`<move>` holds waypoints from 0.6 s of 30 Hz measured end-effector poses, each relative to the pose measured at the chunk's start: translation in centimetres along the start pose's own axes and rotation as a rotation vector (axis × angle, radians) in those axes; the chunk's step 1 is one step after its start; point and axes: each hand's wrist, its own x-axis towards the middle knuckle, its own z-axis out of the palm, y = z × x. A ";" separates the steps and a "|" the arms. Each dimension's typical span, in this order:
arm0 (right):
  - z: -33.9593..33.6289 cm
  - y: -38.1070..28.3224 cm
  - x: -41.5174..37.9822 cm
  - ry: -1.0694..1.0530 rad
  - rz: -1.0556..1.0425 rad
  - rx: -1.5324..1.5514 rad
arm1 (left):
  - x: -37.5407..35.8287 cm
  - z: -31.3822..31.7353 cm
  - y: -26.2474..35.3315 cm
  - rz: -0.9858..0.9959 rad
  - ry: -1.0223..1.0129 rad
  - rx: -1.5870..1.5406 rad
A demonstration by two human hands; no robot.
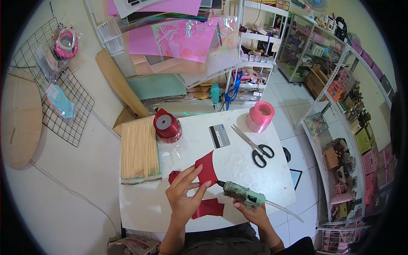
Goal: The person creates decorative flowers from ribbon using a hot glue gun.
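My left hand (pixel 185 193) pinches a piece of dark red ribbon (pixel 207 168) between thumb and fingers, holding it above the white table. In my right hand (pixel 252 211) is a green hot glue gun (pixel 244 194), its dark nozzle at the ribbon's lower right edge. A clear glue stick (pixel 284 210) juts from the gun's back end. Below the held ribbon, another cut red ribbon piece (pixel 208 208) lies on the table. A small red bit (pixel 173 176) shows behind my left fingers, partly hidden.
On the white table (pixel 187 223) are a bundle of thin wooden sticks (pixel 139 148), a dark red ribbon roll (pixel 168 126), a grey card (pixel 219 136), black-handled scissors (pixel 257 148) and pink ribbon rolls (pixel 260 116). Loaded shelves (pixel 340 127) line the right side.
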 end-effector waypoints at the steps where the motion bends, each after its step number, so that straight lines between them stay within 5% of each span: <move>1: 0.0 0.2 -0.1 0.013 -0.013 -0.026 | 0.0 0.0 0.0 0.000 -0.001 0.000; 18: 0.3 1.6 -0.4 0.110 -0.010 -0.183 | 0.0 0.0 0.0 0.049 0.000 -0.027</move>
